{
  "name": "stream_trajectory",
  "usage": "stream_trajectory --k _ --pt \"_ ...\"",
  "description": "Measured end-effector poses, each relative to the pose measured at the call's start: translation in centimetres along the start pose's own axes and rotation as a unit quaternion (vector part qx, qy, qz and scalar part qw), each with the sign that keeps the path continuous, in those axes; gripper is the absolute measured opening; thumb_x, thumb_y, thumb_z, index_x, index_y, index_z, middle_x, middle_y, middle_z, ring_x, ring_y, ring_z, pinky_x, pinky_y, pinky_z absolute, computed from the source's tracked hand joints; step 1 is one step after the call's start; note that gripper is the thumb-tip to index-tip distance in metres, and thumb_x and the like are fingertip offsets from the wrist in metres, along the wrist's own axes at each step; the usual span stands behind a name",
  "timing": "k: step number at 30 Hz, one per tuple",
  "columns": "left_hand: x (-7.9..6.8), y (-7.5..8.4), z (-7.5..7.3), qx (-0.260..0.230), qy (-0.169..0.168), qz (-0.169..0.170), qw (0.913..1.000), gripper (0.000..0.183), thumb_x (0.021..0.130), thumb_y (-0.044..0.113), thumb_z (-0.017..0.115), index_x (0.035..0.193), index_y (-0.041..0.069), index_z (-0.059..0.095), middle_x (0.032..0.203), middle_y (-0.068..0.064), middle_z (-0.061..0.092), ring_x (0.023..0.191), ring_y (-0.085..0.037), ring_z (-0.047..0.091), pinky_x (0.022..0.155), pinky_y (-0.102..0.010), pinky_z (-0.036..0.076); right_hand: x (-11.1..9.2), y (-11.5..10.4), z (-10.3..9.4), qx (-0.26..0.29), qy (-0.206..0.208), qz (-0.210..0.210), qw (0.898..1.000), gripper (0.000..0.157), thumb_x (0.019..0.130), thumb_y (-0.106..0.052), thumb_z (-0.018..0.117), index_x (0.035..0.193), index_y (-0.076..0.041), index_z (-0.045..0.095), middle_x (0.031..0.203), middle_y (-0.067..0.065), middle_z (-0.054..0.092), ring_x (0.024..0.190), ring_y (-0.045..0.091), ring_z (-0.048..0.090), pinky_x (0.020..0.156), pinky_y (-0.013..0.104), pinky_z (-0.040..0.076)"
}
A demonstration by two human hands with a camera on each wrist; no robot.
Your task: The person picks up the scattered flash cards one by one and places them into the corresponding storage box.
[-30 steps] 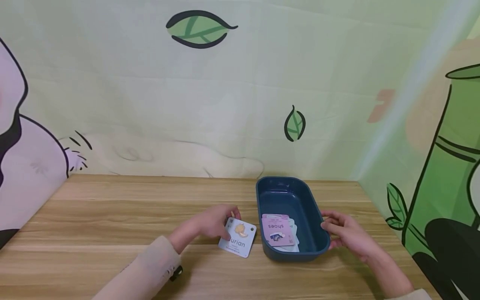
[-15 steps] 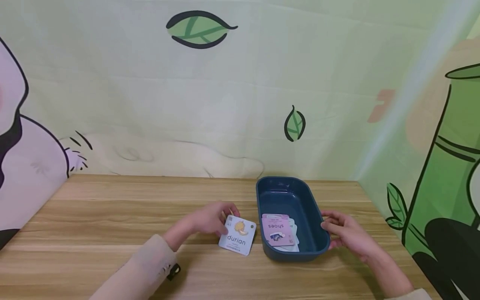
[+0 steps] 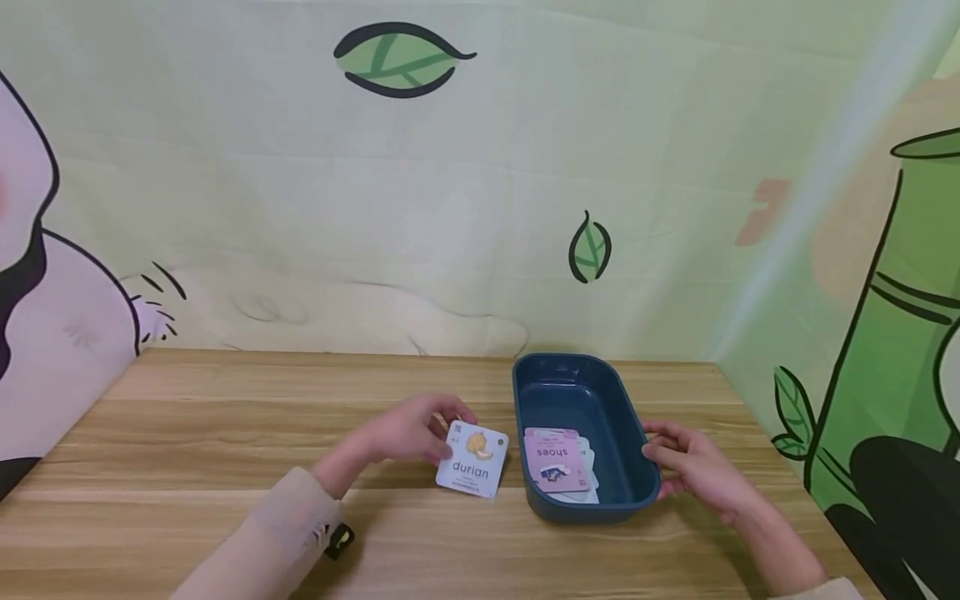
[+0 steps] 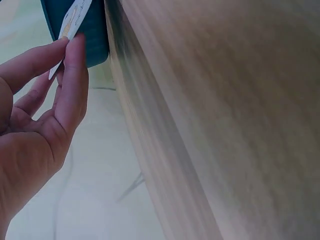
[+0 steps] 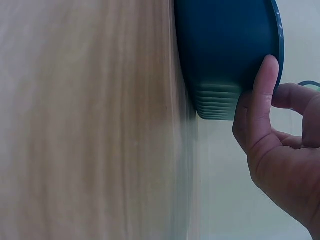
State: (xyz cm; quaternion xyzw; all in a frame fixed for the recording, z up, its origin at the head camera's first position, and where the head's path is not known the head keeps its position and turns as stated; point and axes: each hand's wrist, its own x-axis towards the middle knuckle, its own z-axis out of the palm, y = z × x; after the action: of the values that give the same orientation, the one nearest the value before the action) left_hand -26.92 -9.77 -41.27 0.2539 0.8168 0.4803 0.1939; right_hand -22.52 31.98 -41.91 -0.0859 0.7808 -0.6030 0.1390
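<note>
My left hand (image 3: 408, 432) pinches a pale blue flashcard (image 3: 472, 460) by its left edge. The word "durian" and a picture of the fruit face up, readable from my side. In the left wrist view thumb and fingertips meet on the card (image 4: 73, 20), tilted before the bin's wall. Just right of it stands a dark blue oblong bin (image 3: 588, 408). At the bin's right wall my right hand (image 3: 693, 467) holds the rim, one digit along the outer wall in the right wrist view. Inside the bin's near end lies a pink "shoes" flashcard (image 3: 557, 462), upside down to me, over several paler cards.
A wooden table (image 3: 225, 417) carries the bin and runs back to a printed cloth backdrop (image 3: 262, 167) with leaves. Wood surface extends left of my left hand. A black object (image 3: 339, 541) shows at my left sleeve's cuff.
My left hand has moved slightly up and left with the durian card, and its fingers have shifted so the whole word shows. The right hand and the bin have stayed put.
</note>
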Motion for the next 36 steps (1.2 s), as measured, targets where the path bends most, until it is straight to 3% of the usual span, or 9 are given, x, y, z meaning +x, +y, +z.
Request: stream_trajectory --k 8,14,21,27,31,36 --pt "-0.1 0.1 -0.1 -0.065 0.031 -0.003 0.9974 0.042 0.088 -0.015 0.068 0.126 0.003 0.064 0.113 -0.015 0.057 0.095 -0.028 0.063 0.075 -0.04 0.062 0.0 0.0 0.0 0.003 0.0 -0.001 1.0 0.057 0.105 -0.011 0.055 0.148 0.018 0.029 0.105 0.015 0.06 0.082 0.022 0.066 0.062 0.035 0.06" --pt "0.1 0.7 0.1 -0.09 0.1 -0.006 0.9908 0.043 0.086 -0.018 0.066 0.125 -0.001 0.064 0.111 -0.018 0.057 0.092 -0.027 0.063 0.076 -0.044 0.062 0.0 0.1 0.0 0.006 -0.002 -0.003 1.0 0.058 0.105 -0.011 0.055 0.149 0.018 0.028 0.105 0.016 0.059 0.081 0.023 0.066 0.062 0.035 0.06" --pt "0.6 1.0 0.4 -0.143 0.173 -0.014 0.9743 0.046 0.083 -0.019 0.065 0.127 -0.005 0.062 0.11 -0.02 0.058 0.092 -0.028 0.062 0.074 -0.04 0.062 0.0 0.1 0.0 0.006 -0.003 -0.004 1.0 0.058 0.105 -0.011 0.055 0.149 0.018 0.028 0.105 0.016 0.059 0.08 0.023 0.066 0.062 0.035 0.06" --pt "1.2 1.3 0.8 -0.18 0.241 -0.012 0.9536 0.049 0.081 -0.02 0.065 0.128 -0.004 0.062 0.112 -0.021 0.057 0.092 -0.028 0.062 0.075 -0.042 0.062 0.1 0.2 0.0 0.004 -0.001 -0.002 1.0 0.058 0.106 -0.011 0.055 0.149 0.017 0.029 0.107 0.017 0.059 0.08 0.024 0.066 0.062 0.036 0.061" --pt "1.7 1.5 1.4 -0.207 0.263 -0.01 0.9422 0.05 0.079 -0.021 0.066 0.126 -0.005 0.063 0.109 -0.021 0.058 0.089 -0.028 0.064 0.076 -0.046 0.062 0.0 0.1 0.1 0.004 0.0 -0.002 1.0 0.058 0.105 -0.011 0.055 0.149 0.017 0.029 0.107 0.017 0.059 0.08 0.024 0.066 0.062 0.036 0.061" --pt "2.1 1.8 2.4 -0.248 0.263 -0.002 0.9325 0.051 0.078 -0.023 0.066 0.126 -0.007 0.063 0.107 -0.022 0.057 0.087 -0.027 0.066 0.073 -0.04 0.062 0.0 0.0 0.1 0.005 0.003 0.002 1.0 0.058 0.105 -0.011 0.055 0.149 0.017 0.029 0.106 0.016 0.059 0.079 0.024 0.066 0.062 0.036 0.06"
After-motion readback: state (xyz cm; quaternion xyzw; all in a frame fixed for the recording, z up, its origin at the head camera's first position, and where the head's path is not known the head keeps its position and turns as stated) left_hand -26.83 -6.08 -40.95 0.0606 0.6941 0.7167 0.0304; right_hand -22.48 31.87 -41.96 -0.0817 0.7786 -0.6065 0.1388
